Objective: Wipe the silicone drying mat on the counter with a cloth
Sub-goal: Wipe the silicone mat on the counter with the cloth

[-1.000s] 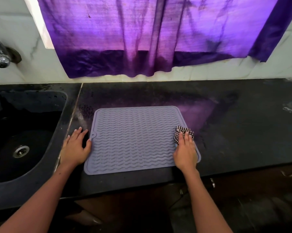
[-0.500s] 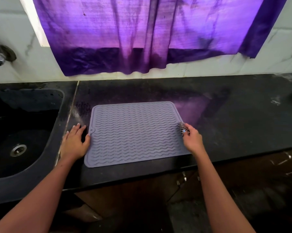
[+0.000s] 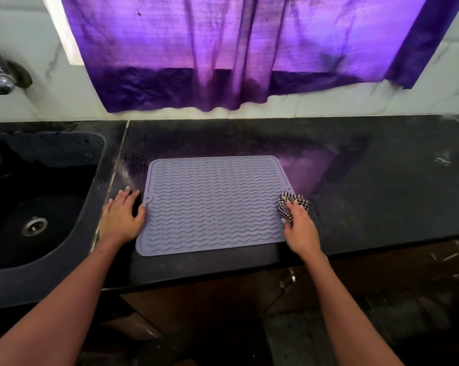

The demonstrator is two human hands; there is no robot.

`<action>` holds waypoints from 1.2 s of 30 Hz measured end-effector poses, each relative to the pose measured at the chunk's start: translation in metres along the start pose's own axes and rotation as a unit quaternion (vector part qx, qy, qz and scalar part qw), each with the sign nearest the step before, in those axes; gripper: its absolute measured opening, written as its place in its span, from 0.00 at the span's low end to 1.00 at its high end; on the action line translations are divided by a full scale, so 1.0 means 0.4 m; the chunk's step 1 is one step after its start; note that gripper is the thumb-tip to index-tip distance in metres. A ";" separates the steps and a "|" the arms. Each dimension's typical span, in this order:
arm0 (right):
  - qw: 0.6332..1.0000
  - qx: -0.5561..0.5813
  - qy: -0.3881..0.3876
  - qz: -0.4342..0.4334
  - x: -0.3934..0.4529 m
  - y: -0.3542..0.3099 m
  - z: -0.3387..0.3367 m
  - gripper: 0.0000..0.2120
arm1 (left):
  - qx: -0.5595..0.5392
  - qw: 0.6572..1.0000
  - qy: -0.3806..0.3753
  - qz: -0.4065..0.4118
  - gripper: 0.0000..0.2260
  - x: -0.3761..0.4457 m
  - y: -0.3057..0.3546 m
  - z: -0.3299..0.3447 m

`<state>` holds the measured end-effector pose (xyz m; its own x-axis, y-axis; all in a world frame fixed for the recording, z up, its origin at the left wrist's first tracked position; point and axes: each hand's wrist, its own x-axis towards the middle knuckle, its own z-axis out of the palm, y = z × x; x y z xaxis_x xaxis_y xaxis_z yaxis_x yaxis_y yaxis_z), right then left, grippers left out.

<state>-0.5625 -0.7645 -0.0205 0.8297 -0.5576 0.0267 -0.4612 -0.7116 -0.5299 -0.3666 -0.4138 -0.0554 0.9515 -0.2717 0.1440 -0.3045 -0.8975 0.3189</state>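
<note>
Gripping one bunched black-and-white checked cloth (image 3: 291, 207), the right hand (image 3: 301, 232) curls its fingers round it at the right edge of the silicone drying mat (image 3: 212, 204). One left hand (image 3: 121, 216) lies flat with straight fingers on the bench (image 3: 368, 186), its thumb touching the mat's left edge. One grey-lilac mat, ribbed with wavy lines, lies flat beside one black sink (image 3: 38, 207), below one purple curtain (image 3: 236, 48).

The grey rectangular silicone mat (image 3: 212, 204) looks matt with wavy ridges; the checked woven cloth (image 3: 291, 207) is crumpled; the black stone table (image 3: 368, 180) is faintly glossy.
</note>
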 end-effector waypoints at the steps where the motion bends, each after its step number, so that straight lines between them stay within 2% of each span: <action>1: 0.998 0.037 0.035 0.023 0.004 -0.007 -0.008 0.22 | 0.002 1.000 -0.004 -0.001 0.31 -0.002 -0.001 -0.001; 4: 0.964 0.190 0.122 0.138 0.014 -0.041 -0.038 0.18 | 0.009 1.000 -0.023 -0.008 0.30 -0.005 0.001 -0.002; 5: 0.953 0.221 0.141 0.153 0.014 -0.050 -0.044 0.18 | 0.017 0.999 -0.032 -0.014 0.27 -0.005 0.004 0.001; 7: 0.955 0.220 0.152 0.126 0.002 -0.076 -0.043 0.19 | 0.032 0.998 -0.042 -0.028 0.24 -0.007 0.012 0.005; 9: 0.977 0.173 0.116 0.051 -0.017 -0.101 -0.023 0.20 | 0.036 0.998 -0.037 -0.034 0.24 -0.010 0.014 0.008; 11: 0.995 0.090 0.040 -0.023 -0.034 -0.107 0.017 0.24 | 0.031 0.998 -0.028 -0.038 0.27 -0.014 0.014 0.009; 13: 0.998 -0.001 -0.014 -0.059 -0.042 -0.103 0.052 0.29 | 0.023 0.999 -0.023 -0.042 0.31 -0.013 0.014 0.009; 20: 0.991 -0.092 0.017 -0.092 -0.049 -0.085 0.091 0.26 | 0.014 0.999 0.002 -0.039 0.31 -0.014 0.015 0.010; 25: 0.994 -0.063 -0.010 -0.087 -0.033 -0.091 0.076 0.26 | 0.011 0.999 -0.001 -0.043 0.31 -0.014 0.019 0.008; 28: 0.995 0.102 -0.017 0.003 -0.002 -0.108 0.042 0.22 | 0.014 0.999 0.000 -0.041 0.31 -0.017 0.021 0.005; 31: 0.962 0.255 0.018 0.097 0.013 -0.162 0.021 0.20 | 0.013 0.999 -0.006 -0.040 0.31 -0.017 0.022 0.003; 33: 0.968 0.239 0.030 0.074 -0.009 -0.220 0.035 0.21 | 0.015 0.999 -0.005 -0.039 0.31 -0.017 0.022 0.004; 36: 0.993 0.105 -0.015 -0.047 -0.064 -0.272 0.122 0.27 | 0.012 0.999 -0.004 -0.039 0.31 -0.016 0.019 0.004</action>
<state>-0.5182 -0.6521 -0.0050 0.8769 -0.4768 0.0607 -0.3076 -0.6538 -0.6913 -0.3749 -0.4196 -0.0554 0.9725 -0.2045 0.1114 -0.2293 -0.9238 0.3065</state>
